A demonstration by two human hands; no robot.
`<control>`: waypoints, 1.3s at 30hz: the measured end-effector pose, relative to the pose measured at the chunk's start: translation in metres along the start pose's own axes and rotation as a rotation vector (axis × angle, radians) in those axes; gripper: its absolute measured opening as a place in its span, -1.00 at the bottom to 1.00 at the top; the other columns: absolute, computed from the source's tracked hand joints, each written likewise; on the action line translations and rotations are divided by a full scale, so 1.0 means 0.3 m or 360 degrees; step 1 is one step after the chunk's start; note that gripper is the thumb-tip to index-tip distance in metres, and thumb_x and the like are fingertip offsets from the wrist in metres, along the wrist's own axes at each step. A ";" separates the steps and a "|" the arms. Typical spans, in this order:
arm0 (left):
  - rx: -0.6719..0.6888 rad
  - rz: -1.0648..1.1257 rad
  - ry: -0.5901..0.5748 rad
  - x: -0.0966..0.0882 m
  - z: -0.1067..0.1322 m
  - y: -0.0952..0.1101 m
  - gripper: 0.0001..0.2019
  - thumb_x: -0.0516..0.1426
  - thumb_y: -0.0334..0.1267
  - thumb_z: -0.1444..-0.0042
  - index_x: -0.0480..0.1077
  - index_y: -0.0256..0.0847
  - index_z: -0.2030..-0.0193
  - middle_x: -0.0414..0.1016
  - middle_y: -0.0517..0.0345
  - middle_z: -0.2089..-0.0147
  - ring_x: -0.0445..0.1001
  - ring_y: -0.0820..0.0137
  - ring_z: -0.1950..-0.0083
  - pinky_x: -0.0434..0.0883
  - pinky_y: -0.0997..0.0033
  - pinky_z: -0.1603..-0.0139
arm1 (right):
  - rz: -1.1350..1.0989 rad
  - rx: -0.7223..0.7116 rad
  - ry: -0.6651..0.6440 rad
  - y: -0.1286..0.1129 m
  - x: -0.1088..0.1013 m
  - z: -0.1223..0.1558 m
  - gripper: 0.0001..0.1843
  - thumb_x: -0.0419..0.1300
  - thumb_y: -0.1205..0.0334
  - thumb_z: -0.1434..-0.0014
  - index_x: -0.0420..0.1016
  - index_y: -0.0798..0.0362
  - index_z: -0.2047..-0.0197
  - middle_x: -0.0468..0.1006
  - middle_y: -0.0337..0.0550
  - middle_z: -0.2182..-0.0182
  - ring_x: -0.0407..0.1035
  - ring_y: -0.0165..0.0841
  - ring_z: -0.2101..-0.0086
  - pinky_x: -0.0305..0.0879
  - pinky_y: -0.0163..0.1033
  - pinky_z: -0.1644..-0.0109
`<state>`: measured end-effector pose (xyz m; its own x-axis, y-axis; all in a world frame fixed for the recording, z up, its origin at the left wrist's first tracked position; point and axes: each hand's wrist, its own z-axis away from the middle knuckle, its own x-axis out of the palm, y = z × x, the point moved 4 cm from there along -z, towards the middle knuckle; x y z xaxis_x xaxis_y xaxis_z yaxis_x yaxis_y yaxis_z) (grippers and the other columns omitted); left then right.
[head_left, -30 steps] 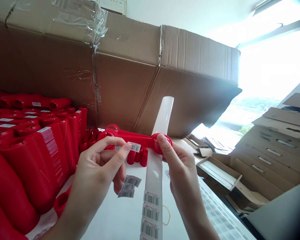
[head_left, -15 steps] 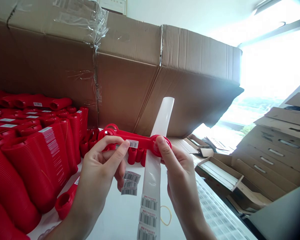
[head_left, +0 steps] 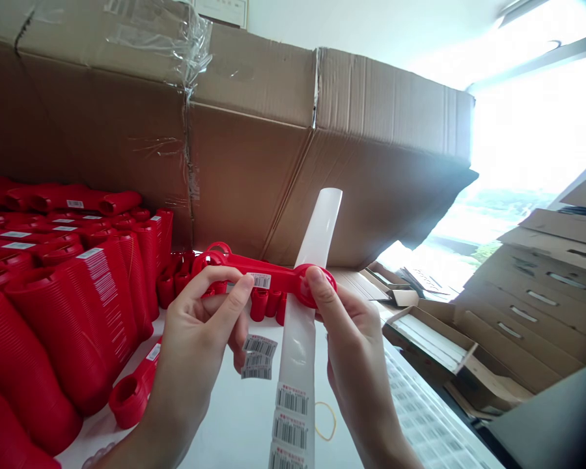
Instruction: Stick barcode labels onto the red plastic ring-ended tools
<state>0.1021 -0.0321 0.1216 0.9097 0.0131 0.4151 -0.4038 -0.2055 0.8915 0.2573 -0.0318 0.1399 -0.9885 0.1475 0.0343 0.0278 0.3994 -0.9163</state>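
Observation:
My right hand [head_left: 354,332] grips the round end of a long red plastic piece [head_left: 278,277], thumb on top. A white label backing strip [head_left: 297,345] passes behind that end, with barcode labels [head_left: 290,430] on its lower part. My left hand [head_left: 202,319] is closed, thumb and forefinger pinched at the left edge of a white barcode sticker [head_left: 261,281] lying against the red piece. A short set of barcode stickers [head_left: 258,357] hangs beside my left hand's lower fingers; how it is held is hidden. The red piece's looped far end [head_left: 217,254] shows beyond my left hand.
Stacked red plastic pieces [head_left: 92,306] with barcode labels fill the left side. A large cardboard box [head_left: 254,176] leans over the back. On the white table [head_left: 224,423] lies a yellow rubber band [head_left: 326,422]. Cardboard boxes [head_left: 527,293] and an open carton [head_left: 434,339] stand at right.
Hardly anything differs. Both hands keep their hold on the red piece and sticker; the hanging stickers have swung slightly right and the view has shifted a little.

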 end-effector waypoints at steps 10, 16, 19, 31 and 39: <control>0.0018 0.0027 0.0040 0.002 0.006 -0.003 -0.84 0.30 -0.11 -0.23 0.45 -0.06 0.24 0.30 0.46 0.67 0.23 0.58 0.70 0.36 0.63 0.61 | -0.0007 0.0026 0.0014 0.008 0.001 0.001 -0.49 0.27 -0.18 -0.26 0.36 0.01 0.53 0.40 -0.23 0.56 0.24 -0.37 0.53 0.14 -0.27 0.51; 0.0037 -0.0025 0.0053 0.002 -0.003 -0.017 -0.80 0.30 -0.05 -0.23 0.45 -0.07 0.23 0.31 0.45 0.65 0.23 0.57 0.69 0.34 0.60 0.62 | -0.0019 0.0013 0.0016 0.005 0.009 0.005 -0.50 0.27 -0.17 -0.26 0.38 0.02 0.53 0.39 -0.23 0.56 0.23 -0.38 0.53 0.13 -0.28 0.51; 0.0062 -0.0064 0.0082 0.006 -0.004 -0.020 -0.78 0.31 -0.04 -0.23 0.43 -0.09 0.25 0.32 0.44 0.65 0.23 0.57 0.68 0.34 0.60 0.61 | -0.0031 0.0017 0.0009 0.002 0.019 0.009 -0.48 0.28 -0.18 -0.25 0.34 0.02 0.54 0.33 -0.25 0.58 0.20 -0.39 0.54 0.09 -0.29 0.52; 0.0184 -0.0278 0.0101 -0.012 -0.060 0.006 -0.47 0.35 -0.01 -0.18 -0.01 -0.05 0.29 0.40 0.53 0.62 0.23 0.62 0.73 0.26 0.68 0.65 | 0.0260 -0.0273 0.0204 -0.003 0.008 0.007 -0.49 0.24 -0.16 -0.29 0.42 0.00 0.55 0.30 -0.27 0.61 0.13 -0.40 0.57 0.00 -0.26 0.56; 0.0478 -0.0045 -0.0043 -0.052 0.047 0.178 -0.79 0.17 -0.20 -0.28 0.18 0.08 0.07 0.46 0.15 -0.21 0.62 0.28 0.37 0.33 0.51 0.84 | 0.0109 -0.0145 0.0198 -0.004 -0.062 -0.050 -0.48 0.27 -0.17 -0.28 0.39 0.02 0.54 0.35 -0.26 0.55 0.21 -0.41 0.53 0.03 -0.27 0.52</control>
<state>0.0676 -0.0570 0.1601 0.9241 -0.0025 0.3822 -0.3352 -0.4859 0.8072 0.2777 -0.0213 0.1464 -0.9579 0.2859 0.0276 0.1132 0.4643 -0.8784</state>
